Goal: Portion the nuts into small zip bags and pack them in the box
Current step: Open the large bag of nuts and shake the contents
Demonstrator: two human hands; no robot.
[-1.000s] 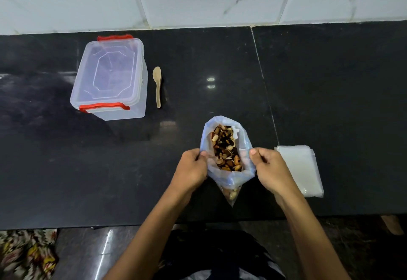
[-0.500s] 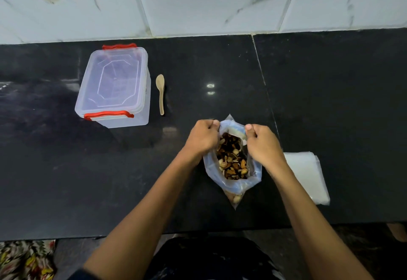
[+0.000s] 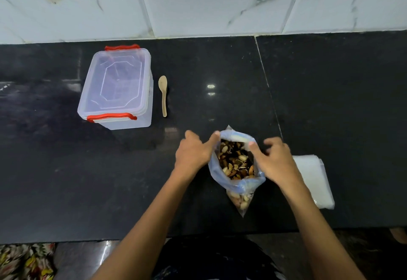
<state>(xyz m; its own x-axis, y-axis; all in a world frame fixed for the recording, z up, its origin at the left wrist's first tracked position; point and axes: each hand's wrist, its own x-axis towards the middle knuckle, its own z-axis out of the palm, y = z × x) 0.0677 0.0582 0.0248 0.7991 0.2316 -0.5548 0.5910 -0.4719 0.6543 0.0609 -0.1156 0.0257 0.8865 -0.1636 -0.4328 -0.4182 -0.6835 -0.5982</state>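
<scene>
Nuts (image 3: 234,162) are sitting in an open, blue-rimmed plastic bag (image 3: 239,186) standing upright on the black counter (image 3: 330,103), near its front edge. The clear box (image 3: 117,88), with lid on and red clips at both ends, is resting well to the bag's left, toward the wall. A stack of small zip bags (image 3: 313,183) is lying flat just right of the big bag. The left hand (image 3: 193,152) is touching the bag's left rim with its thumb, fingers relaxed. The right hand (image 3: 273,161) is pressing its thumb on the right rim, fingers loosely curled and blurred. A wooden spoon (image 3: 163,94) is lying just right of the box.
</scene>
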